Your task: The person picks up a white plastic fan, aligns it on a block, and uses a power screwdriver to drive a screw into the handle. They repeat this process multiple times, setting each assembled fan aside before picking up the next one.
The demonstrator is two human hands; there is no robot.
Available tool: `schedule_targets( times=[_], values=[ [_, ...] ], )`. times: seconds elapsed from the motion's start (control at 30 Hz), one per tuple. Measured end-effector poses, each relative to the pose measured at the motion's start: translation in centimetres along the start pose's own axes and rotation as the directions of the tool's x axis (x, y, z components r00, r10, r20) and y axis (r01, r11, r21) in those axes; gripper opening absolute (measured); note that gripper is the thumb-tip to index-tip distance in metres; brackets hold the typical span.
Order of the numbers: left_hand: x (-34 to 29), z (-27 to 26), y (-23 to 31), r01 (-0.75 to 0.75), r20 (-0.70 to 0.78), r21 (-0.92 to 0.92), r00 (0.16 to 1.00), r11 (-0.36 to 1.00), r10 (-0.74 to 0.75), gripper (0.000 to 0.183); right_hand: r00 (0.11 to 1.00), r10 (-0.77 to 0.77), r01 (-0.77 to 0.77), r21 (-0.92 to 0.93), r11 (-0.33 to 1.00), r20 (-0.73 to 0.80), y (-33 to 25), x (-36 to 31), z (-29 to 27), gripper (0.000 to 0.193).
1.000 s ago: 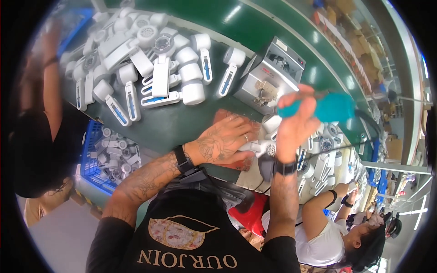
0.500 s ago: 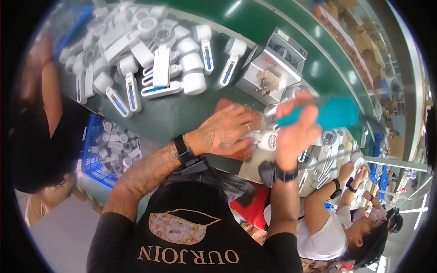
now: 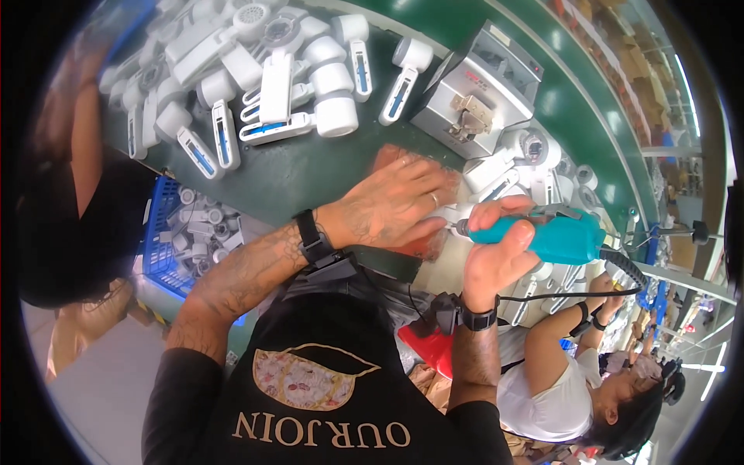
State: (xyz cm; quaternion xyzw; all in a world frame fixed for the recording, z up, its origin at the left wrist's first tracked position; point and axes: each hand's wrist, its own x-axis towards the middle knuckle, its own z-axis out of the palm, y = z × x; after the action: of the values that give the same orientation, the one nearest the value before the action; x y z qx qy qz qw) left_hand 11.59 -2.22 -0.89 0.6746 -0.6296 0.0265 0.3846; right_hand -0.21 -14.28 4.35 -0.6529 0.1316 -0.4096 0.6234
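Note:
My right hand [image 3: 500,252] is wrapped around a teal electric screwdriver [image 3: 570,236], held nearly level, with a dark cord running from its rear end. Its tip points left, reaching the white plastic device [image 3: 459,213] under my left hand's fingertips. My left hand [image 3: 399,203] is closed over that device, steadying it on a reddish-brown pad [image 3: 418,246]; the palm and fingers hide most of the device. Whether the tip sits in a screw cannot be made out.
White handheld devices [image 3: 275,89] with blue-striped handles are heaped at the far left. A silver metal machine [image 3: 480,93] stands beyond my hands. More white devices [image 3: 535,151] lie right of it. A blue basket [image 3: 163,252] holds small parts. Co-workers sit at left and right [image 3: 554,380].
The teal screwdriver, blurred and raised before, has come down and turned so its tip meets the device. My right hand now grips it more fully. The left hand stays on the device.

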Motion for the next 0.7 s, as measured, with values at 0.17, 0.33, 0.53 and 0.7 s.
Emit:
schedule_targets(
  times=[0.17, 0.33, 0.53, 0.7],
  values=[
    [1.2, -1.4, 0.6, 0.008, 0.051, 0.029, 0.999, 1.000, -0.010, 0.046, 0.996, 0.079, -0.089, 0.291, 0.953, 0.047, 0.6, -0.3, -1.4, 0.041],
    [0.1, -0.2, 0.8, 0.027, -0.008, -0.023, 1.000, 0.999, -0.028, 0.055, 0.993, 0.115, -0.112, 0.203, 0.973, -0.005, 1.6, -1.8, -1.9, 0.043],
    [-2.3, -1.1, 3.0, -0.071, 0.051, 0.161, 0.997, 0.984, 0.063, 0.053, 0.998, -0.048, 0.054, 0.239, 0.969, -0.031, -4.1, -1.2, -1.0, 0.059],
    [-4.7, -7.5, 2.0, 0.338, -0.186, -0.230, 0.905, 0.913, -0.382, 0.046, 0.984, -0.172, 0.177, 0.328, 0.928, -0.044, -6.6, -4.1, -3.4, 0.070]
  ],
)
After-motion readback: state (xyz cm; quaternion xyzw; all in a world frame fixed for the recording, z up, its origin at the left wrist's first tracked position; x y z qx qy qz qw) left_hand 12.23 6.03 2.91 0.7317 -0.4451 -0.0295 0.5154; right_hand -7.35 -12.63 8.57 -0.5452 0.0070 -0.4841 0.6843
